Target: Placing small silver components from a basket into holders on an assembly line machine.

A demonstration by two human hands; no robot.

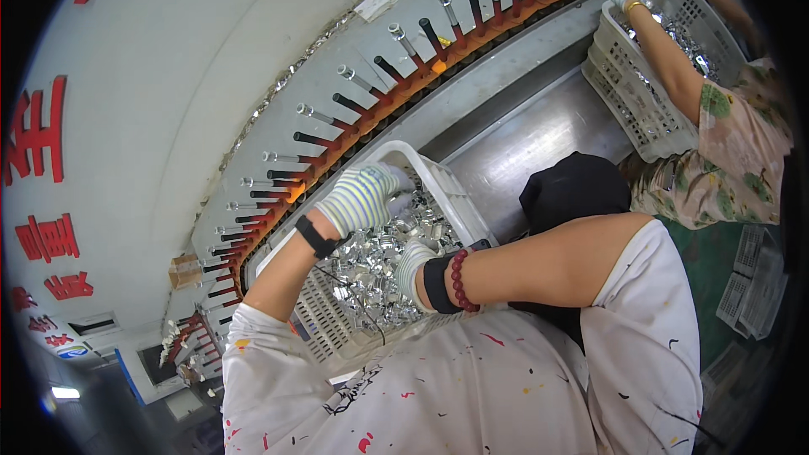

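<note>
In front of me curves a long grey conveyor (472,59), its edge set with a row of dark pegs (396,72) tipped in metal along an orange strip (438,63). Behind it rises a pale machine housing (194,67) marked with red characters (38,135). A bare steel worktop (522,152) lies below the conveyor, shining dully under even indoor light. To my right the floor (716,261) is green, with empty white crates (750,286) stacked on it.
</note>
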